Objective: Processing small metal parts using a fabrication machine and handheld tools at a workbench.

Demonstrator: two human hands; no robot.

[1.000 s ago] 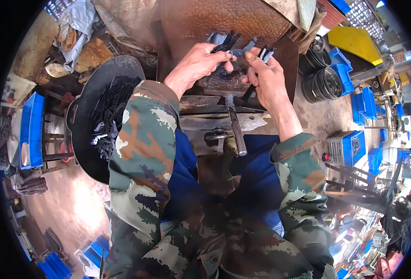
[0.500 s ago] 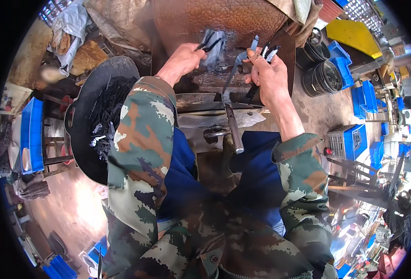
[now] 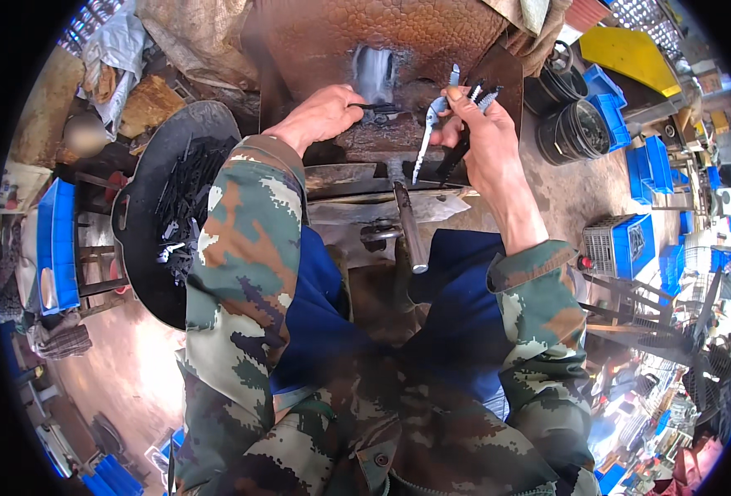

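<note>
My left hand (image 3: 320, 120) pinches thin dark metal strips (image 3: 375, 107) just below a slot in a rusty brown metal hood (image 3: 382, 29). Inside the slot a pale, streaked surface (image 3: 374, 73) shows, blurred. On the right, my right hand (image 3: 491, 140) is closed round several slim metal pieces. A light grey piece with a curved end (image 3: 422, 149) hangs down from its thumb side, and serrated ends (image 3: 488, 99) stick up past the fingers. Below the hands, a metal rod (image 3: 410, 227) slants toward my knees.
A black basin (image 3: 146, 223) at my left holds many dark metal strips (image 3: 185, 178). Black buckets (image 3: 576, 132), blue bins (image 3: 651, 165) and a crate (image 3: 609, 248) stand at the right. Sacking (image 3: 192, 37) drapes beside the hood; a blue bin (image 3: 58, 244) stands far left.
My left hand has lowered its dark strips from in front of the slot to below it, and they lie more level. In my right hand, the grey piece's long end has shifted right.
</note>
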